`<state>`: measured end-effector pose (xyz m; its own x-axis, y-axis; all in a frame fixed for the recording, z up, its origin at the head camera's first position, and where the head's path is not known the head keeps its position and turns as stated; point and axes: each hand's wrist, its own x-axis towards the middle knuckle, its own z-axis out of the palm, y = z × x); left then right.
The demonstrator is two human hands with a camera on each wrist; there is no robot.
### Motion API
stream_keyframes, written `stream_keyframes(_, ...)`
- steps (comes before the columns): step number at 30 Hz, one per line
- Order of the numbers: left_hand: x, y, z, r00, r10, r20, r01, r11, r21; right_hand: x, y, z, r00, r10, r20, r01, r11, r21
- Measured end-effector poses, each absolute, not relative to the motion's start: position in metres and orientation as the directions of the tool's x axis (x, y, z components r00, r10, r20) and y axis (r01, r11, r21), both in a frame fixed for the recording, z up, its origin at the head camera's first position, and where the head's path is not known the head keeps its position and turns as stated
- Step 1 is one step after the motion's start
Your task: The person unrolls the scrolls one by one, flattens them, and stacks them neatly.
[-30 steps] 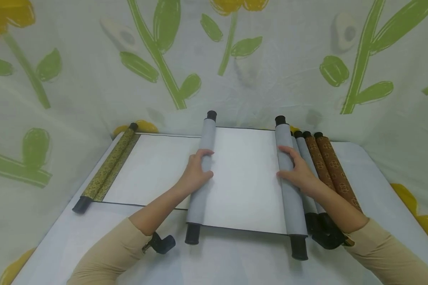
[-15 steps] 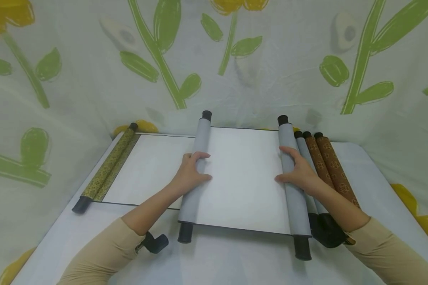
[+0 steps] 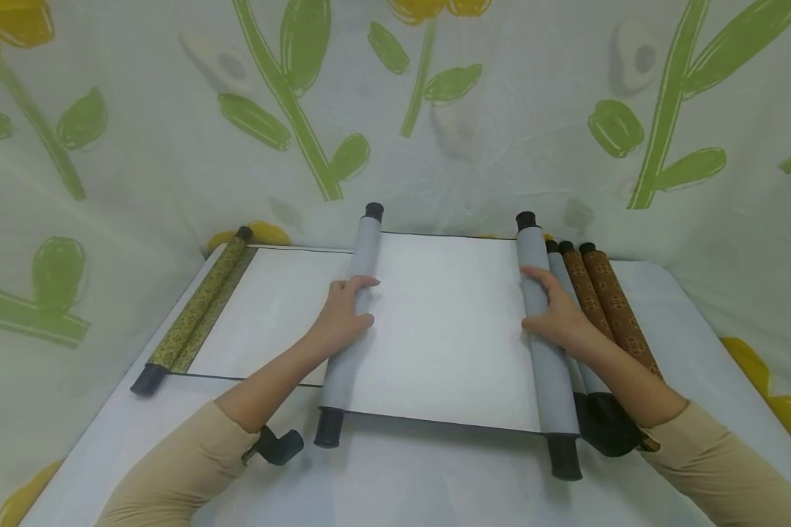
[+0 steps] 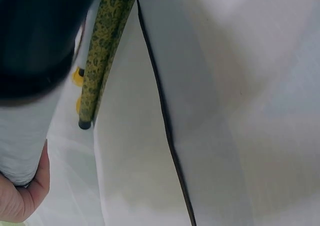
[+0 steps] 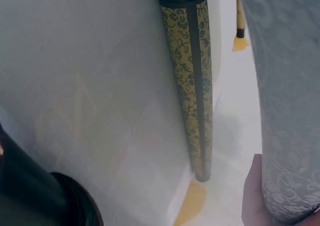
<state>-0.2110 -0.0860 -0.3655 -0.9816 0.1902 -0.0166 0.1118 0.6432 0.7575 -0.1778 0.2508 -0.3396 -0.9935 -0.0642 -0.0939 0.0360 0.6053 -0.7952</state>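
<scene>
A grey scroll (image 3: 448, 329) with black end knobs is partly unrolled in the head view, white paper showing between its two rolls. My left hand (image 3: 344, 316) grips the left roll (image 3: 340, 377), thumb and fingers curled round it. The right roll (image 3: 554, 380) is held the same way by my right hand (image 3: 559, 311). Curled fingers (image 4: 42, 178) show at the grey roll's far end in the left wrist view. Part of my right hand (image 5: 253, 196) wraps the grey patterned roll (image 5: 292, 136) in the right wrist view.
Behind my left arm lies a yellow-green patterned scroll (image 3: 201, 311), its white paper (image 3: 270, 315) spread rightward beneath the grey one. Brown patterned scrolls (image 3: 622, 311) and a grey roll (image 3: 562, 269) lie beside my right hand on the white table (image 3: 672, 322). A flower-printed cloth (image 3: 501, 161) hangs behind.
My left hand has moved left with the left roll, while my right hand and its roll have shifted slightly right. The white span between the rolls is wider.
</scene>
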Motion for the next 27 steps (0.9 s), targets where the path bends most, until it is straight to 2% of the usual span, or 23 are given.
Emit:
stream_keyframes(5, -0.212, -0.094, -0.366, -0.978, 0.206, -0.021, 0.12, 0.647, 0.753, -0.178, 0.256, -0.34, -0.994, -0.059, -0.095, 0.037, 0.629, -0.776)
stream_keyframes(14, -0.211, -0.095, -0.367, -0.985, 0.173, -0.003, 0.113, 0.654, 0.748, -0.18, 0.257, -0.351, -0.997, -0.079, -0.012, -0.041, 0.641, -0.766)
stream_keyframes(27, -0.209, -0.105, -0.366, -0.986, 0.167, -0.023, 0.086, 0.616, 0.783, -0.18, 0.258, -0.343, -0.998, -0.042, -0.039, 0.001, 0.674, -0.739)
